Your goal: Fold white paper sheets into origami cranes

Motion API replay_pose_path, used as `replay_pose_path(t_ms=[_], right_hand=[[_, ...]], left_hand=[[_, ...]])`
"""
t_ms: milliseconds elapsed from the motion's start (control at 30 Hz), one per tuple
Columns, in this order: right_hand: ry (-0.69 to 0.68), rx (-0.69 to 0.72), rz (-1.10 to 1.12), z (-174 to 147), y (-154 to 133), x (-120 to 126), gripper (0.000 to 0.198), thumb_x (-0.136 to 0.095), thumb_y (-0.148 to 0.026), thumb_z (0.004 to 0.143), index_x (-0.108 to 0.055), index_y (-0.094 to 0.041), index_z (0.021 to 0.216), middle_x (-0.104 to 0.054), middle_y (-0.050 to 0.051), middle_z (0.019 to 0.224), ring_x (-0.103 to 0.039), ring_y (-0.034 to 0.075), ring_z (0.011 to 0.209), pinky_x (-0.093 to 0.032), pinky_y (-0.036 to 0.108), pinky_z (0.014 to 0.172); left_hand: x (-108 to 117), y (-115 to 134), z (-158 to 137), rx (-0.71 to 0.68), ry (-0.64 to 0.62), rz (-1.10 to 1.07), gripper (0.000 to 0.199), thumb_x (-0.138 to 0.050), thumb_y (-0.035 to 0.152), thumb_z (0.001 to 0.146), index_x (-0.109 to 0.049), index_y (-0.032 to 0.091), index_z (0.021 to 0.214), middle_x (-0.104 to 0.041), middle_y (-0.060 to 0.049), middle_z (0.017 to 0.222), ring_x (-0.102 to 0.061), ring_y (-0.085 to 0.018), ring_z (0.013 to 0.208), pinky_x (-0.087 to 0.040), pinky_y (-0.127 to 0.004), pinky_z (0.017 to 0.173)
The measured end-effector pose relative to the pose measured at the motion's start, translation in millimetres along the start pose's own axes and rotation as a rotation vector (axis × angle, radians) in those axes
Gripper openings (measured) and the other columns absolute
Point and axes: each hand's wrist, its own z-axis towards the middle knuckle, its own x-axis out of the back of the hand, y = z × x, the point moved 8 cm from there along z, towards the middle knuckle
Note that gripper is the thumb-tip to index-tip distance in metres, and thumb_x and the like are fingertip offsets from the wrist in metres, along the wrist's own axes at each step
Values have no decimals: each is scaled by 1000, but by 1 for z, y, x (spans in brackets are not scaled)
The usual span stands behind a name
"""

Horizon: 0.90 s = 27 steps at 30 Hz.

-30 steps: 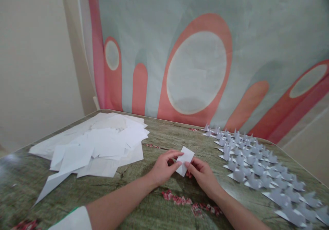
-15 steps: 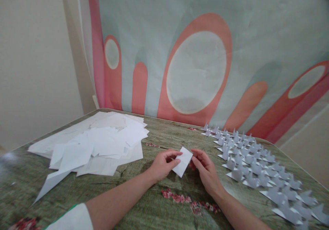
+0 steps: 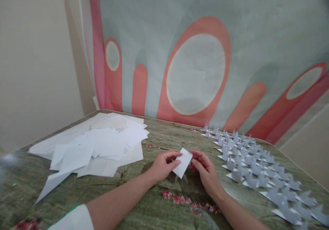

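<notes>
A small white folded paper [image 3: 183,165] is held tilted above the table, with a crease line across its face. My left hand [image 3: 166,164] pinches its left side, thumb on top and the other fingers curled behind. At the paper's right corner is my right hand [image 3: 204,166], its index finger and thumb closed in at the edge. The right hand's other fingers are curled and partly hidden. The underside of the paper cannot be seen.
Left on the wood-patterned table [image 3: 144,195] lies a spread pile of white paper sheets [image 3: 108,141]. Several rows of white folded paper birds [image 3: 253,159] stand on the right. Behind the table hangs a printed backdrop [image 3: 144,24].
The view has shifted very slightly. Both hands stay at the folded paper in almost the same pose, and the right thumb has moved a little at the edge.
</notes>
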Motion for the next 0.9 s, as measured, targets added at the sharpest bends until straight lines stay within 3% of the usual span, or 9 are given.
replay_pose_path(t_ms=[567,900], right_hand=[[76,-25,18,-1,5,8,25,-53,-38,82,-56,-20,99,-55,-1,69,-49,14,60,-40,25,55],[46,-28,20,1,1,3,25,-56,-37,80,-54,-18,95,-55,1,71,-49,14,61,-39,24,53]], left_hand=[[-1,0,0,-20,-14,3,30,-61,28,75,-64,14,102,-62,-8,100,-57,-16,79,-45,-25,69],[-1,0,0,-15,-19,3,31,-62,28,75,-65,13,102,-61,-8,99,-57,-17,79,-45,-25,67]])
